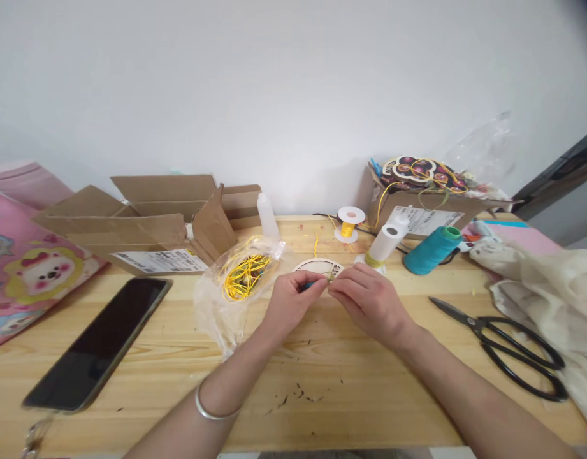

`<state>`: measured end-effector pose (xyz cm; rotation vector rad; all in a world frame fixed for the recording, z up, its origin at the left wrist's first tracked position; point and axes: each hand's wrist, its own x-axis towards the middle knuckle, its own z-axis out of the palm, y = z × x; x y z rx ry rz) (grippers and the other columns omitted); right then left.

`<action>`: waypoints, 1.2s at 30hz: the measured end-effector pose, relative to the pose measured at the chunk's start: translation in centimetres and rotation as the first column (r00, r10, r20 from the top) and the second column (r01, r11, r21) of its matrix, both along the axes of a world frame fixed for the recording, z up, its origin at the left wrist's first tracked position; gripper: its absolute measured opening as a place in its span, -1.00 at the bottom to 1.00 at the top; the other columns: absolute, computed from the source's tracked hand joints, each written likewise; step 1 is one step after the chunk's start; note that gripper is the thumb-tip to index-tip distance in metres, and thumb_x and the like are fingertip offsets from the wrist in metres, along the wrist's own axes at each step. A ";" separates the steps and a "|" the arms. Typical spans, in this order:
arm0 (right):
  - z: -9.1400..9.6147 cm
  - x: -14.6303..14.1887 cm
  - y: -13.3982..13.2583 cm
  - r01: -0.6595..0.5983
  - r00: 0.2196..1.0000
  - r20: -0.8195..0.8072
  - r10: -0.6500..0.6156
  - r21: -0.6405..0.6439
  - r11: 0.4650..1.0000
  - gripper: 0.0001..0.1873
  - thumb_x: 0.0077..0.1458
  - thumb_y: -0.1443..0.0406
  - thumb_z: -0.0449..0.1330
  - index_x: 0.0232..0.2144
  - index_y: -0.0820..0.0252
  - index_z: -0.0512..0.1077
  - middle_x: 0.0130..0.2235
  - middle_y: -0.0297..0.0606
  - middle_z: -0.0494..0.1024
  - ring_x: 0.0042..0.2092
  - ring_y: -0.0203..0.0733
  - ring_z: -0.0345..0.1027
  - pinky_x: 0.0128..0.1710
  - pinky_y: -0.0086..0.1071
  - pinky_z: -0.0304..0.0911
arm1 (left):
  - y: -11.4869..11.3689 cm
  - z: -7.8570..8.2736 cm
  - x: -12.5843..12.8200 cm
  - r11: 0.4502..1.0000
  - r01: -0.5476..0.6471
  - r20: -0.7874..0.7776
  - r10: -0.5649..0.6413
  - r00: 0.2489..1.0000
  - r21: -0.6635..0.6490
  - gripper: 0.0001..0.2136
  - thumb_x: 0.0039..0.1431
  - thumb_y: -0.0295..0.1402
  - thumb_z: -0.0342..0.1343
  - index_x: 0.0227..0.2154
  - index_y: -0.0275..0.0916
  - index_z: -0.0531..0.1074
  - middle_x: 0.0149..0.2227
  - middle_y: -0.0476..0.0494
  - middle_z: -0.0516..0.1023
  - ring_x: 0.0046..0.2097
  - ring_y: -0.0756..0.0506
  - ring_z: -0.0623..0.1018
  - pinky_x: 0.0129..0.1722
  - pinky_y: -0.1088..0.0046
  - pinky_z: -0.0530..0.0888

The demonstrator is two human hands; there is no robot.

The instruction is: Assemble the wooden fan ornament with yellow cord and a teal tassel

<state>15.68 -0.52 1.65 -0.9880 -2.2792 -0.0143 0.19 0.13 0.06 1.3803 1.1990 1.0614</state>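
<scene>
I'm pinching a small piece [330, 278] between left hand [293, 294] and right hand [371, 296], fingertips together, partly hiding a flat wooden piece [317, 261] on the counter [369, 395], bagged yellow cord [241, 278] crowding the left, yellow spool [348, 228] standing beyond, black scissors [479, 325] lying right.

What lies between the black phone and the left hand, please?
In the head view, a clear plastic bag with yellow cord lies between the phone and the left hand.

Soft, bright, even light washes the pale wall [274, 95] at 12 o'clock. The small piece [330, 278] between my fingers [316, 291] looks blurred. Wide-angle distortion stretches the phone [99, 347] at 8 o'clock; darkness clouds 2 o'clock.
</scene>
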 end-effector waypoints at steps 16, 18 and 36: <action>0.2 1.5 1.1 -0.087 0.975 -0.224 -0.002 -0.388 0.917 -0.90 0.00 0.37 0.08 -0.52 0.23 0.36 -0.50 -0.30 0.40 -0.41 -0.30 0.20 -0.40 -0.43 0.10 | -0.4 0.6 -0.2 0.904 0.284 -0.412 -0.137 0.901 0.320 -0.87 0.00 -0.41 0.02 -0.45 -0.26 0.47 -0.54 0.02 0.45 -0.53 0.09 0.33 -0.55 0.63 0.24; 0.2 1.4 1.1 -0.098 0.957 -0.284 -0.057 -0.505 0.858 -0.90 -0.03 0.36 0.10 -0.54 0.24 0.36 -0.52 -0.32 0.39 -0.44 -0.33 0.19 -0.45 -0.45 0.09 | -0.4 0.5 -0.4 0.890 0.299 -0.422 -0.138 0.896 0.344 -0.87 0.01 -0.40 0.02 -0.46 -0.26 0.46 -0.56 0.03 0.42 -0.54 0.10 0.32 -0.55 0.62 0.23; -1.8 0.5 0.8 -0.532 0.720 -0.646 -0.253 -0.748 0.396 -0.81 -0.13 0.21 0.20 -0.49 0.25 0.38 -0.54 -0.41 0.31 -0.48 -0.40 0.12 -0.47 -0.48 0.02 | -0.1 0.3 -0.8 0.865 0.212 -0.279 -0.088 0.956 0.455 -0.90 -0.01 -0.40 0.05 -0.46 -0.25 0.46 -0.54 -0.02 0.45 -0.50 0.07 0.36 -0.52 0.59 0.28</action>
